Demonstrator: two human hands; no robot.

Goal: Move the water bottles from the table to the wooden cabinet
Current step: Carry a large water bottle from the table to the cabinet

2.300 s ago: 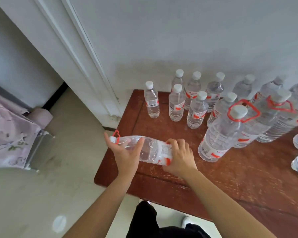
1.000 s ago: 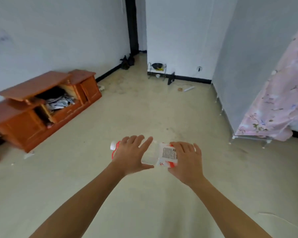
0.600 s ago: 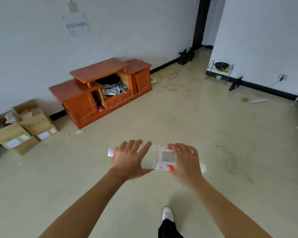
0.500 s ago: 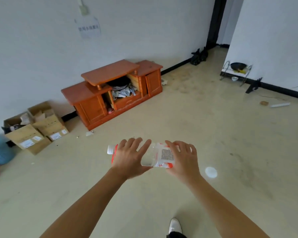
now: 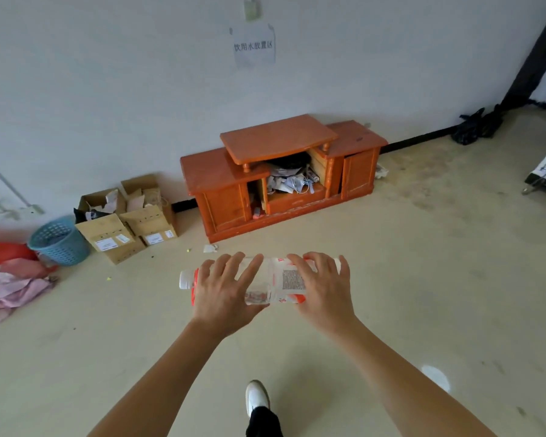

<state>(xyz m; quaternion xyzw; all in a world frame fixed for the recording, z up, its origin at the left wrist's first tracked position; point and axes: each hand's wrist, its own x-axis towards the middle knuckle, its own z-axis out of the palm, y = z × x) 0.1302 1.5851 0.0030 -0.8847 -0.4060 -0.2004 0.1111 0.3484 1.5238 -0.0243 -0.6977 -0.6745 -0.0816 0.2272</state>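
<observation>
Nearer than a moment ago, the wooden cabinet (image 5: 281, 175) sits ahead as left hand (image 5: 226, 288) and right hand (image 5: 323, 285) clasp the water bottle (image 5: 275, 280) sideways over the floor (image 5: 438, 279), mid-carry; next, likely, walking up and setting it down there.
</observation>
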